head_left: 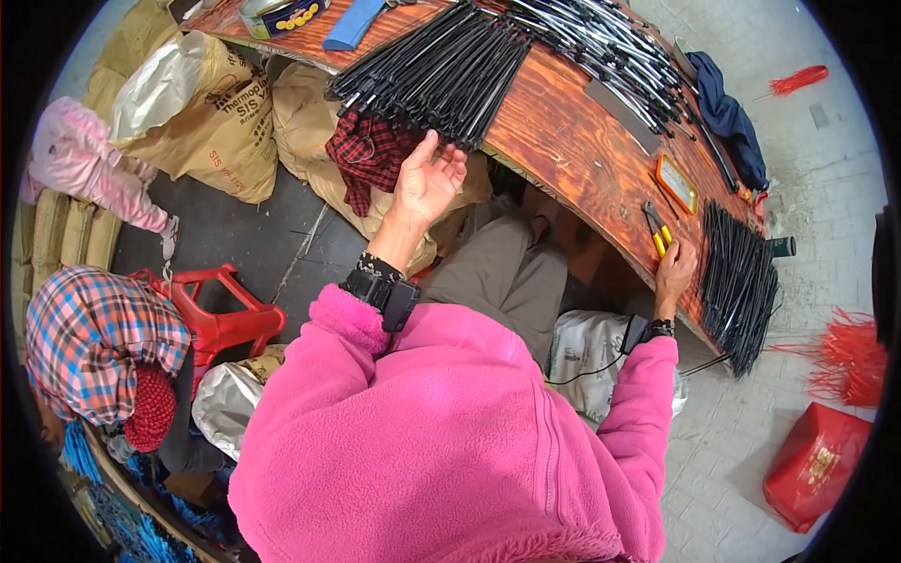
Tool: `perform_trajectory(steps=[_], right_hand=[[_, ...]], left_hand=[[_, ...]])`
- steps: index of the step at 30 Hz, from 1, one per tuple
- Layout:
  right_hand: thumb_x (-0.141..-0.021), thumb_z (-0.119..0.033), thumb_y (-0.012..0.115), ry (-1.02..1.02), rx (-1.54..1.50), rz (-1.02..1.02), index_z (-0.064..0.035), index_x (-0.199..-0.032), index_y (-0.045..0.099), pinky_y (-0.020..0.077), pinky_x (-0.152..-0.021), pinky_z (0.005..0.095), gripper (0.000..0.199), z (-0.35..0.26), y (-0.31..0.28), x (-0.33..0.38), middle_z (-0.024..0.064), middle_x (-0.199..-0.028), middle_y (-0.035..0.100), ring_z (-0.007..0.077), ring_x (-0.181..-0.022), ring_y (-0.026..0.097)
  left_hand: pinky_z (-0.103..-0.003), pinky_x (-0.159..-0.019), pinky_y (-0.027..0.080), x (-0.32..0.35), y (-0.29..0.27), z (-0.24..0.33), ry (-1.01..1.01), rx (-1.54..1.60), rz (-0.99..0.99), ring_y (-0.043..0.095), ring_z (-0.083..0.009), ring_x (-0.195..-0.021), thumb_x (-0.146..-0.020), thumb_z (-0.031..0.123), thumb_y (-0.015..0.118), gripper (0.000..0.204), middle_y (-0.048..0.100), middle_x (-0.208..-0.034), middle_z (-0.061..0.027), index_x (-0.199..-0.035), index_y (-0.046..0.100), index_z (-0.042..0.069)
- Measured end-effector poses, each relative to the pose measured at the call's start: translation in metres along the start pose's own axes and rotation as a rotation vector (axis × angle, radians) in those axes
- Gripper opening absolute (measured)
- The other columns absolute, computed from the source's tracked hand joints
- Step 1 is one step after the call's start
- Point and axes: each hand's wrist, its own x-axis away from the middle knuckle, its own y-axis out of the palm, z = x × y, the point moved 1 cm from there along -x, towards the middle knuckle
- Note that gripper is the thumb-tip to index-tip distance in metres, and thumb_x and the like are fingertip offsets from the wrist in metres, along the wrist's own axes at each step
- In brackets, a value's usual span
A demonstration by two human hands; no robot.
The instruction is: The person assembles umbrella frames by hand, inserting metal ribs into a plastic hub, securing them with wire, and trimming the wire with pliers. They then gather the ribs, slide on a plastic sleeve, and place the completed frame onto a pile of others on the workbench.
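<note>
My left hand (432,183) is at the table's near edge, palm up, fingers loosely curled and apart. Its fingertips are close to the ends of a spread bundle of thin black rods (441,70); whether they touch is hard to tell. On the right, the fingers of my right hand (678,267) are closed at the handles of yellow-handled pliers (661,233), whose jaws point away from me over the wooden table (554,117). Beside that hand lies a dense pile of thin black strips (739,286).
More black and silver rods (610,52) cover the far tabletop, near an orange-rimmed tray (678,183) and a dark blue cloth (727,117). Brown sacks (230,122) and a red stool (221,314) stand left. Another person (108,342) is at the left. A red bag (817,466) sits on the right floor.
</note>
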Motion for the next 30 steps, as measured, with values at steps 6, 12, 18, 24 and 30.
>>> perform_trajectory(steps=[6, 12, 18, 24, 30], right_hand=[[-0.096, -0.021, 0.05, -0.006, 0.037, 0.007, -0.0054, -0.104, 0.064, 0.0434, -0.086, 0.0445, 0.022, 0.004, 0.001, 0.001, 0.016, -0.102, 0.063, 0.0365, -0.096, 0.057], [-0.096, -0.022, 0.05, -0.008, 0.03, 0.028, -0.0057, -0.104, 0.063, 0.0436, -0.085, 0.0451, 0.023, 0.003, 0.002, 0.001, 0.016, -0.103, 0.062, 0.0367, -0.096, 0.057], [-0.095, -0.02, 0.053, 0.011, 0.037, 0.012, -0.0055, -0.103, 0.063, 0.0445, -0.086, 0.0437, 0.019, 0.002, 0.001, 0.002, 0.0134, -0.104, 0.063, 0.0341, -0.097, 0.057], [-0.095, -0.02, 0.052, 0.027, 0.045, 0.001, -0.006, -0.104, 0.063, 0.0443, -0.087, 0.0437, 0.019, 0.001, 0.001, 0.001, 0.0131, -0.104, 0.063, 0.034, -0.099, 0.057], [-0.096, -0.02, 0.052, 0.007, 0.026, 0.014, -0.0058, -0.105, 0.064, 0.0441, -0.087, 0.0435, 0.02, -0.001, -0.001, 0.003, 0.013, -0.105, 0.062, 0.0335, -0.099, 0.057]], left_hand=[[-0.031, -0.075, 0.054, -0.003, -0.006, -0.012, -0.084, -0.054, 0.0, 0.062, -0.0207, -0.086, -0.088, 0.017, 0.07, 0.017, 0.062, -0.092, -0.0069, -0.099, 0.062, 0.006], [-0.031, -0.074, 0.054, -0.003, -0.015, -0.001, -0.034, -0.123, -0.072, 0.062, -0.0201, -0.084, -0.087, 0.012, 0.069, 0.015, 0.063, -0.09, -0.0054, -0.101, 0.063, 0.008], [-0.032, -0.077, 0.054, 0.006, -0.024, 0.027, 0.103, -0.054, -0.054, 0.061, -0.0214, -0.09, -0.087, 0.007, 0.066, 0.019, 0.063, -0.096, -0.0068, -0.106, 0.063, 0.007], [-0.033, -0.078, 0.052, 0.012, -0.027, 0.051, 0.3, -0.091, -0.045, 0.061, -0.0211, -0.09, -0.086, 0.004, 0.063, 0.033, 0.064, -0.1, -0.0064, -0.117, 0.057, 0.01], [-0.033, -0.078, 0.053, 0.013, -0.036, 0.061, 0.32, -0.056, 0.005, 0.061, -0.0219, -0.091, -0.086, 0.002, 0.061, 0.043, 0.063, -0.109, -0.0086, -0.127, 0.051, 0.01]])
